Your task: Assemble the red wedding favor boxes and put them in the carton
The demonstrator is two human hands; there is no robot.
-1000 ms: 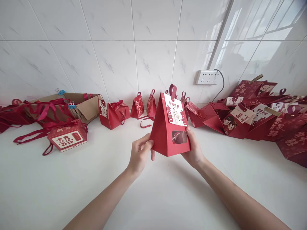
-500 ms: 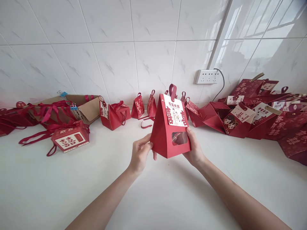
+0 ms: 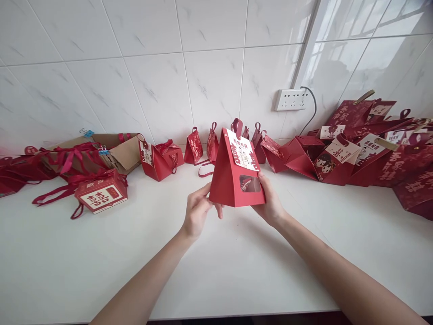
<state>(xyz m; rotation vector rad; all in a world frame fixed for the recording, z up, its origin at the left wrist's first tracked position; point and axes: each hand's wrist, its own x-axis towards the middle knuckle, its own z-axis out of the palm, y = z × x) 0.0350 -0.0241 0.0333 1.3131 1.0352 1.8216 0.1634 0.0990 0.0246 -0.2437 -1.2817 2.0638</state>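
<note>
A red triangular gift box (image 3: 222, 183) with a clear window, a white printed tag and a dark red strap loop is held upright above the white tabletop. My left hand (image 3: 198, 210) grips its lower left side, the thumb hidden partly by the box and some fingertips showing below its base. My right hand (image 3: 269, 201) holds the lower right edge, with the thumb beside the window and the other fingers behind. Something reddish shows through the window. Behind the box a loose dark red strap (image 3: 205, 175) lies on the table.
At left sit a red box with ribbon (image 3: 101, 192) and an open brown carton (image 3: 126, 153) with blue clips. Several small red boxes (image 3: 194, 146) stand along the tiled wall. A pile of red boxes (image 3: 341, 158) fills the right. A power socket (image 3: 291, 99) is on the wall.
The gift box has tilted slightly and moved a little up and left in view, with both hands still on it. The view has shifted, and the table's front edge now shows.
</note>
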